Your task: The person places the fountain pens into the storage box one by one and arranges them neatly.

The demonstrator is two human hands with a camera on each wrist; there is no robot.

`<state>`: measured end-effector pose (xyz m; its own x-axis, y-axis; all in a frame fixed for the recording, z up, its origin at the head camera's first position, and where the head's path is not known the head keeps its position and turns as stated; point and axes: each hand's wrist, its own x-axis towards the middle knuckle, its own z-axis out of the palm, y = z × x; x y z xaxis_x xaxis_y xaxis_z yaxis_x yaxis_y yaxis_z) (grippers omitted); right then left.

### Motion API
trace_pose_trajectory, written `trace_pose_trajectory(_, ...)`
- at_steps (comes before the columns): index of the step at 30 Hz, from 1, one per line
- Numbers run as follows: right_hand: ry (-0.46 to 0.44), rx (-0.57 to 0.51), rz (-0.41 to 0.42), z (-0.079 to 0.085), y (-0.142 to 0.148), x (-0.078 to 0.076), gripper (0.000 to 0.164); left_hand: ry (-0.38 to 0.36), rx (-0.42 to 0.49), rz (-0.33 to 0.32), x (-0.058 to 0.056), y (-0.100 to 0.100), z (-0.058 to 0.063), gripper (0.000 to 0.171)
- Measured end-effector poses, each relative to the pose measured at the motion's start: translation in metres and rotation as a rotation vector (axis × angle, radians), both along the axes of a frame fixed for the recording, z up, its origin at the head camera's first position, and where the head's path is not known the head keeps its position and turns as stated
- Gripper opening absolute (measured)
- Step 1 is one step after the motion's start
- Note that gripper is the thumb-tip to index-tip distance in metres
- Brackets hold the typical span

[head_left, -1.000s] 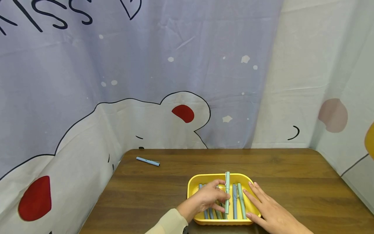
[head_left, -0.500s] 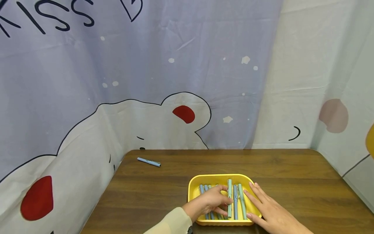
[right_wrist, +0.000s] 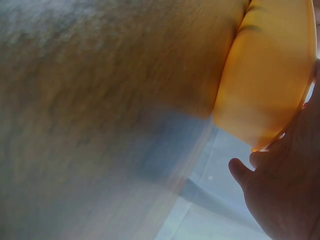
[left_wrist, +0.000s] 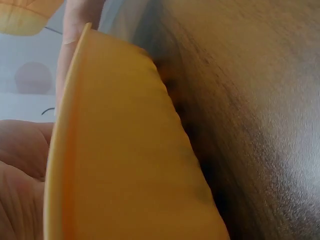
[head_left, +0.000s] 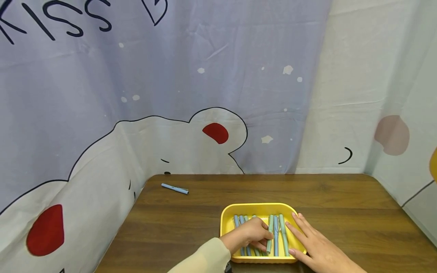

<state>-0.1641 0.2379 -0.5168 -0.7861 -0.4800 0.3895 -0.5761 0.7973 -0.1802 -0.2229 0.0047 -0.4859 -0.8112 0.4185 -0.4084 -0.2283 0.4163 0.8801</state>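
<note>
My left hand [head_left: 252, 234] reaches into the yellow tray [head_left: 257, 205] and pinches a light green pen [head_left: 271, 224] by its lower part. That pen lies low among the others, beside a blue pen [head_left: 276, 235] and another green pen [head_left: 283, 235]. Several blue and green pens, such as a blue one [head_left: 236, 220], sit on the tray's left side, partly hidden under my hand. My right hand [head_left: 319, 242] rests at the tray's right rim with its fingers spread. The left wrist view shows the tray's outer wall [left_wrist: 125, 140] covering most of the left hand's fingers.
A single blue pen [head_left: 175, 189] lies on the brown wooden table [head_left: 164, 223], toward the back left. A printed curtain [head_left: 164, 76] hangs behind the table's far edge.
My left hand has lowered the light green pen into the tray and shifted slightly right, beside the blue pen. The right hand has stayed at the rim.
</note>
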Motion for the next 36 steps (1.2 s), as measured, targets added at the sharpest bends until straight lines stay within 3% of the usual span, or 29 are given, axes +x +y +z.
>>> trace_pose_trajectory(4, 0.003, -0.002, 0.005, 0.000, 0.001, 0.000, 0.068, 0.041, -0.058, -0.009, 0.003, 0.004, 0.002, 0.011)
trace_pose_trajectory(11, 0.047, 0.006, 0.030, -0.001, 0.003, -0.001, 0.068, 0.069, -0.140, -0.028, 0.002, 0.006, 0.002, 0.019)
trace_pose_trajectory(14, 0.048, 0.009, 0.029, -0.001, 0.003, -0.002, 0.068, 0.128, -0.214, -0.055, 0.000, 0.006, 0.004, 0.016)
trace_pose_trajectory(17, 0.009, 0.000, 0.016, -0.001, 0.003, -0.002, 0.067, 0.233, -0.311, -0.083, -0.001, 0.008, 0.007, 0.017)
trace_pose_trajectory(21, 0.003, 0.020, -0.002, 0.000, 0.002, -0.001, 0.067, 0.316, -0.371, -0.085, 0.000, 0.008, 0.011, 0.013)
trace_pose_trajectory(27, 0.016, 0.021, -0.003, 0.000, 0.001, 0.000, 0.068, 0.347, -0.389, -0.098, -0.002, 0.001, 0.019, 0.023)
trace_pose_trajectory(29, 0.023, 0.025, -0.002, -0.001, 0.001, 0.000, 0.068, 0.352, -0.374, -0.105, -0.004, -0.004, 0.022, 0.019)
trace_pose_trajectory(36, 0.022, 0.025, 0.000, 0.000, 0.002, 0.000, 0.068, 0.366, -0.243, -0.093, -0.014, -0.032, 0.034, 0.025)
